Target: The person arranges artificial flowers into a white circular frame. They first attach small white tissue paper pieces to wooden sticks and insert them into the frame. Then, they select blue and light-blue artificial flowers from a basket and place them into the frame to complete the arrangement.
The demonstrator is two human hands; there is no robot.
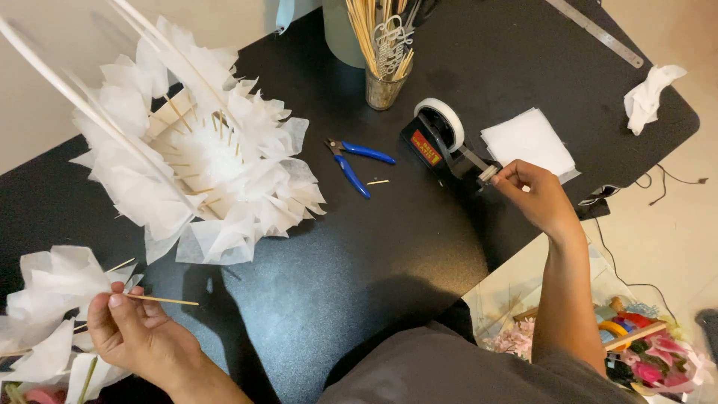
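In the head view, the left hand (138, 333) is hovering over the near left corner of the black desk (359, 277), its fingers (120, 307) closed in a pinch on a thin wooden skewer (161, 300) that is pointing out to the right, level above the desk surface. Just left of that hand a cluster of white tissue-paper petals (48, 307) is spilling past the desk's left edge, touching the hand. The right hand (538, 196) is reaching to the right edge of the desk, its fingers (499, 174) gripping the free end of the tape at the front of a black tape dispenser (441, 142), whose white roll is standing upright near the middle of the right half. A folded white tissue square (531, 141) is lying just beside the dispenser, toward the far right. A large white tissue-paper flower (202, 157) studded with skewers is sitting on the far left part of the desk, long white rods crossing over it. Blue-handled pliers (353, 158) are lying between the flower and the dispenser, with a short stick offcut (378, 182) just beside them. A glass jar of skewers (383, 71) is standing near the far edge, and a crumpled white tissue (649, 96) is resting by the far right corner, close to a metal ruler (594, 31).
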